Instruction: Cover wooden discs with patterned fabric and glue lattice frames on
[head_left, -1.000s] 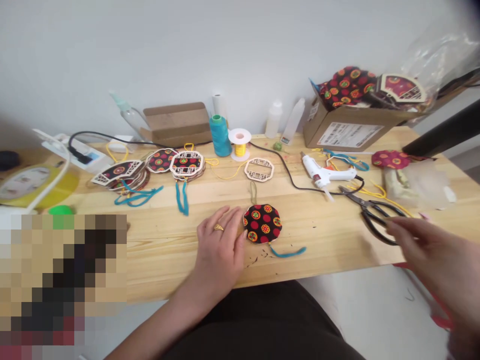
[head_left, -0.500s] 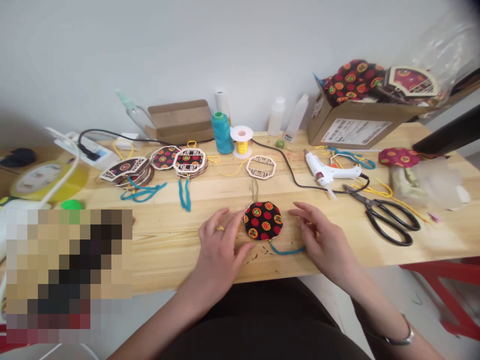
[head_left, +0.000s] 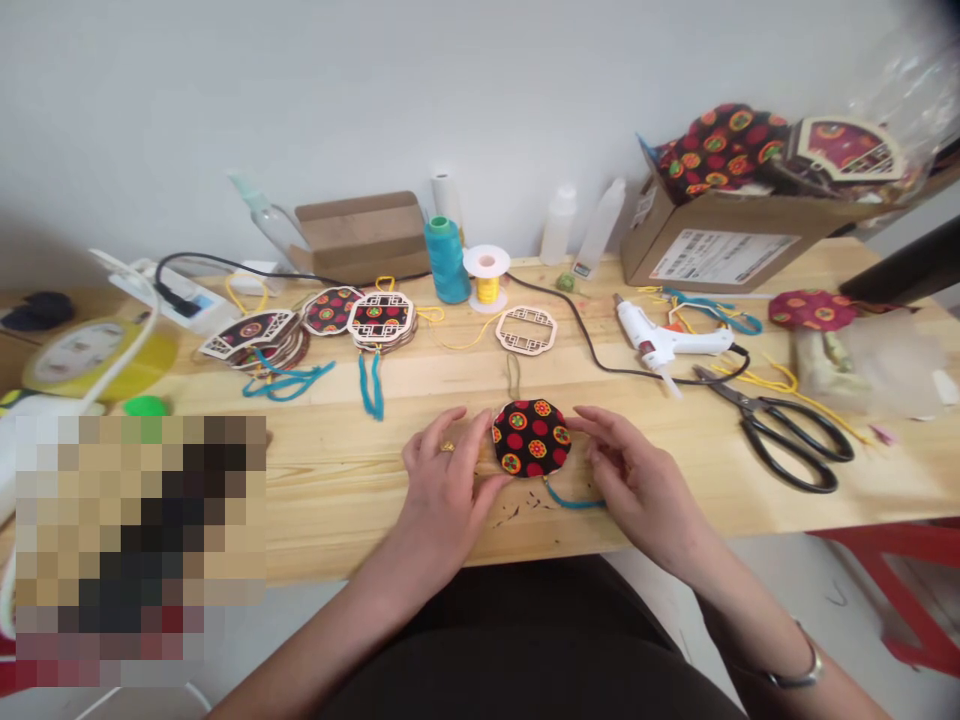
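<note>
- Left hand (head_left: 450, 480): on the bench (head_left: 330, 500); thumb and index finger spread wide at the left edge of the fabric disc.
- Right hand (head_left: 637, 475): fingers bent, parted from the thumb, index fingertip at the disc's right edge.
- Fabric disc (head_left: 532, 440): flat on the bench, between both hands, patterned side up.
- Teal cord (head_left: 571, 502): runs from the disc's near edge to the right hand; grip on it cannot be determined.
- Scissors (head_left: 799, 445): right of the right hand, apart from it.
- Lattice frame (head_left: 527, 347): flat, beyond the disc.
- Glue gun (head_left: 675, 341): beyond the scissors.
</note>
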